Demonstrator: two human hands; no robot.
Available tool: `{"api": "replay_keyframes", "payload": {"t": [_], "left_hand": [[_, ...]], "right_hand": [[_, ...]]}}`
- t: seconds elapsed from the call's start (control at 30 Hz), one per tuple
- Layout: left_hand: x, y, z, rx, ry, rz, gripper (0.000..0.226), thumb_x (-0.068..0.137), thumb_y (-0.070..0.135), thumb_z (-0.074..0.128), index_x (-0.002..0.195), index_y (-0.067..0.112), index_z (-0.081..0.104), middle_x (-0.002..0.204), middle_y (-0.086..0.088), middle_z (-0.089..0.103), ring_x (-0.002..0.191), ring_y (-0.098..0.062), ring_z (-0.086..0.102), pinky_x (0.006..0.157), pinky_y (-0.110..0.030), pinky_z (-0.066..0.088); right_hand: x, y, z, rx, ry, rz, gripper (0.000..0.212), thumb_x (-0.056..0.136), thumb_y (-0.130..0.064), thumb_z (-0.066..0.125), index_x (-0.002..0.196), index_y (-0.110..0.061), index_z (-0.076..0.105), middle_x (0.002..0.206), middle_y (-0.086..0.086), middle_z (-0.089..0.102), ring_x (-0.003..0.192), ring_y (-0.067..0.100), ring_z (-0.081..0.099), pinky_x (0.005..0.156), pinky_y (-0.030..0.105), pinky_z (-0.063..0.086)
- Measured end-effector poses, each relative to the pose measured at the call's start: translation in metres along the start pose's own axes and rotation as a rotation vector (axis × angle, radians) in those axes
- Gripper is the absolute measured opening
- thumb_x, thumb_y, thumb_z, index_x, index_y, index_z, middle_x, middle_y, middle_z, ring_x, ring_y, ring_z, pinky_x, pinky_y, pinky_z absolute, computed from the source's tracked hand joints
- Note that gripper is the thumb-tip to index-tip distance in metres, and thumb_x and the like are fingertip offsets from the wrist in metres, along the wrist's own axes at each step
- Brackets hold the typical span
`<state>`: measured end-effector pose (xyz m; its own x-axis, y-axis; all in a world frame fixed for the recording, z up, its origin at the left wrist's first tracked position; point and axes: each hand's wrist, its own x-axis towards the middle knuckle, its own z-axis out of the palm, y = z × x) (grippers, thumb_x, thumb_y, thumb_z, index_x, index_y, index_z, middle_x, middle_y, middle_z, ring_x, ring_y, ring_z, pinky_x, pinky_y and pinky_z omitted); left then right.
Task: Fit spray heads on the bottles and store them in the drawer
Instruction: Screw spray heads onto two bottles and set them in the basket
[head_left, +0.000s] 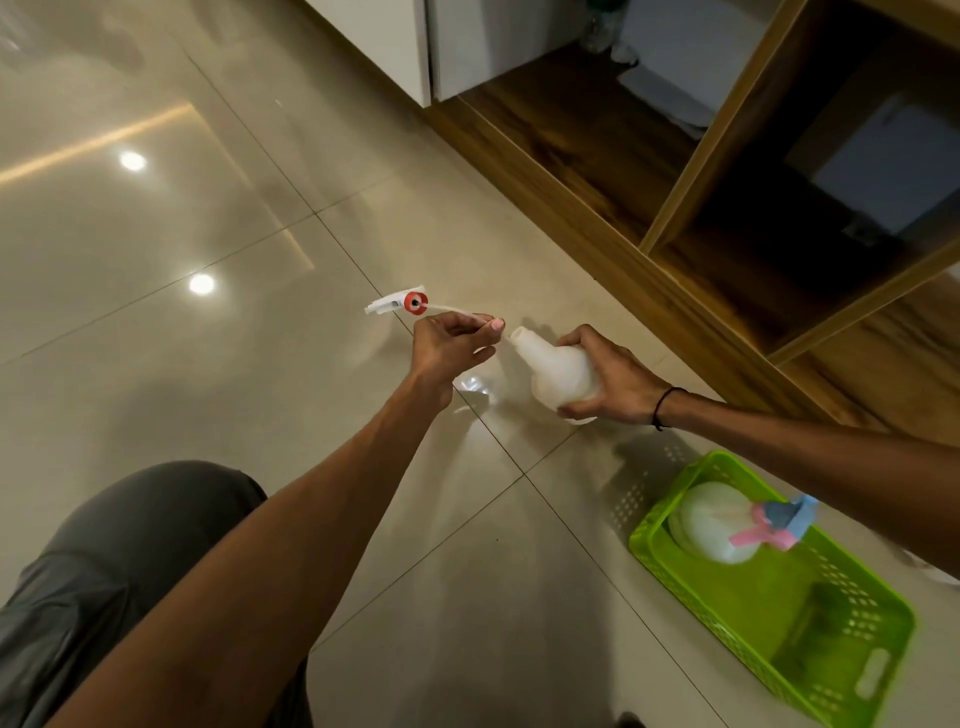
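Observation:
My left hand (451, 347) pinches the thin dip tube of a white spray head (397, 303) with a red collar, held in the air with the head pointing left. My right hand (613, 379) grips a white, round-bodied bottle (558, 371), tilted so that its bare open neck points left toward the tube's end. The tube's tip is just left of the neck, outside it. A second white bottle (709, 522) with a pink and blue spray head fitted lies in a green basket (644, 545) at the lower right.
A glossy beige tiled floor (208, 260) lies under everything. A wooden cabinet (675, 208) with open compartments runs along the upper right. A clear plastic object (475, 387) lies on the floor below my left hand. My grey-trousered knee (130, 545) is at the lower left.

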<state>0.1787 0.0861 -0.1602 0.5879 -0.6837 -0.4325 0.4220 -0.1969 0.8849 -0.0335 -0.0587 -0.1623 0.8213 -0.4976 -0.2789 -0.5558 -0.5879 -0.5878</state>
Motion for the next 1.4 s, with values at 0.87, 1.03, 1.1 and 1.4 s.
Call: {"api": "replay_keyframes", "payload": {"t": [0.87, 1.03, 1.1, 1.4], "left_hand": [[-0.01, 0.001, 0.032, 0.757, -0.393, 0.502, 0.024, 0.087, 0.023, 0.087, 0.102, 0.005, 0.083, 0.103, -0.008, 0.083, 0.094, -0.019, 0.08, 0.079, -0.027, 0.066], [-0.012, -0.002, 0.036, 0.928, -0.433, 0.651, 0.024, 0.091, 0.03, 0.083, 0.105, 0.01, 0.082, 0.105, -0.003, 0.083, 0.093, -0.016, 0.079, 0.092, -0.04, 0.064], [-0.013, -0.001, 0.038, 0.943, -0.465, 0.682, 0.023, 0.092, 0.03, 0.081, 0.104, 0.011, 0.082, 0.104, -0.002, 0.083, 0.092, -0.016, 0.079, 0.09, -0.04, 0.064], [-0.011, 0.004, 0.046, 1.048, -0.542, 0.714, 0.021, 0.097, 0.036, 0.076, 0.102, 0.016, 0.081, 0.106, 0.002, 0.08, 0.092, -0.012, 0.077, 0.09, -0.039, 0.063]], "right_hand": [[0.008, -0.012, 0.016, 0.017, -0.194, 0.15, 0.093, 0.07, -0.019, 0.092, 0.143, -0.016, 0.036, 0.136, 0.009, 0.051, 0.121, 0.03, 0.055, 0.094, 0.044, 0.057], [0.022, -0.017, -0.036, 0.23, -0.011, 0.199, 0.062, 0.085, 0.017, 0.059, 0.138, -0.015, 0.057, 0.141, 0.012, 0.054, 0.134, 0.026, 0.05, 0.103, 0.043, 0.053], [0.024, -0.031, -0.052, 0.43, 0.057, 0.185, 0.038, 0.096, 0.008, 0.051, 0.129, -0.008, 0.062, 0.129, 0.018, 0.063, 0.117, 0.026, 0.06, 0.09, 0.042, 0.054], [0.034, -0.094, -0.079, 0.545, -0.035, -0.143, 0.056, 0.103, -0.031, 0.061, 0.153, -0.025, 0.038, 0.143, 0.005, 0.048, 0.122, 0.019, 0.06, 0.093, 0.033, 0.06]]}}
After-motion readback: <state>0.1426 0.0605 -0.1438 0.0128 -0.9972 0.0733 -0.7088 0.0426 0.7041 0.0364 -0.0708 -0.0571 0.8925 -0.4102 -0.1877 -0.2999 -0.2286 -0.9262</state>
